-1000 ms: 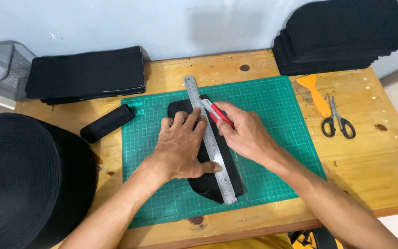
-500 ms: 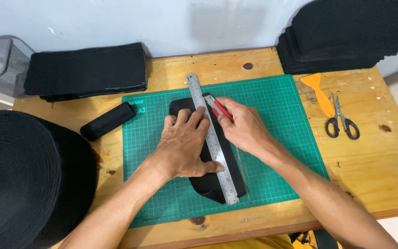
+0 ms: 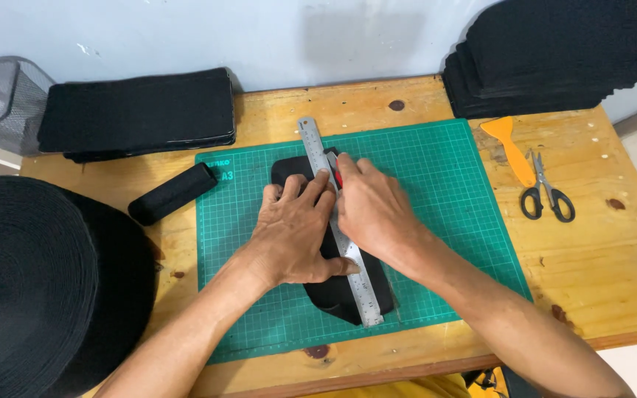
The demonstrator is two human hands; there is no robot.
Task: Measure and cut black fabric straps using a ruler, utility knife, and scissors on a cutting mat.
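The left hand [image 3: 294, 234] lies flat, fingers spread, pressing a steel ruler [image 3: 338, 218] down onto a black fabric piece [image 3: 348, 291] that rests in the middle of the green cutting mat [image 3: 436, 191]. The ruler runs slantwise from near the mat's far edge toward its near edge, crossing the fabric lengthwise. The right hand [image 3: 374, 210] sits just beside the ruler's right edge, fingers closed around a red-handled cutter [image 3: 337, 174] whose tip meets the fabric at its far end. The mat covers the centre of the wooden table [image 3: 613, 258]. Near the right edge lie scissors [image 3: 545, 191] with black handles and an orange scraper [image 3: 509, 147], touching or almost so. At the far right corner sits a stack of black fabric [image 3: 562, 51]; at the far left another flatter stack [image 3: 138, 114]. A black roll [image 3: 172, 193] lies just left of the mat, and a large black webbing coil [image 3: 31, 280] fills the left edge
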